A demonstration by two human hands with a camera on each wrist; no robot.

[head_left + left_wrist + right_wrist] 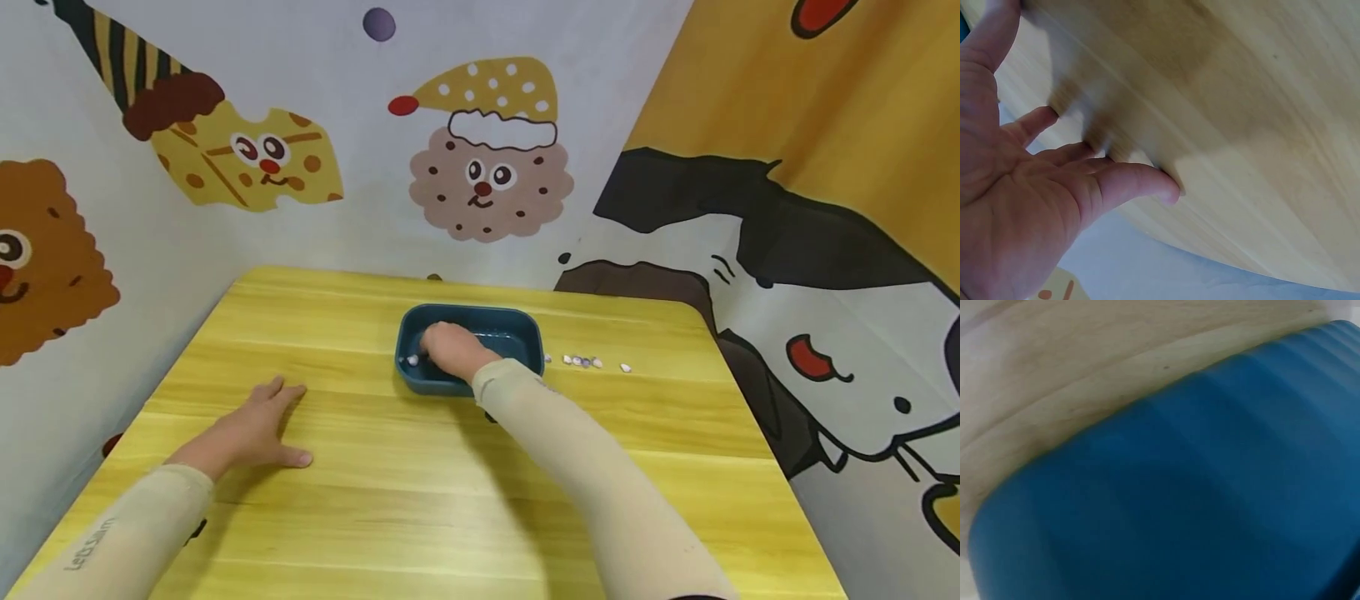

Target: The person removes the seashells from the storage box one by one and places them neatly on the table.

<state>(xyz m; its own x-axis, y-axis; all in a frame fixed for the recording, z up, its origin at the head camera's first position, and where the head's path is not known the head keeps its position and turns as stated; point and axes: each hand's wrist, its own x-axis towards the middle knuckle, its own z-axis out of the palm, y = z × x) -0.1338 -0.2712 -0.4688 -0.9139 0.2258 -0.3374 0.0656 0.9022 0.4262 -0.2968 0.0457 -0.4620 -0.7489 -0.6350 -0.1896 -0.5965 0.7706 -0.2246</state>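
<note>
A dark blue rectangular container [517, 379] stands near the middle of the table. My right hand [453, 348] reaches down into its left half, back of the hand up. Its fingertips are hidden from the head view, and I cannot tell whether they hold anything. Just left of them, small whitish shell-like pieces [412, 360] lie inside the container. The right wrist view shows only the container's ribbed outer side [1166, 487], close up. To the left, my left hand [258, 429] rests at the tabletop with fingers spread and nothing in it; its palm [1016, 219] shows in the left wrist view.
Right of the container, several small white and purplish shell-like pieces [582, 362] lie in a row on the yellow wood-grain table [420, 517], with one piece [626, 367] farther right. A cartoon-printed cloth [300, 242] hangs behind the table's back edge.
</note>
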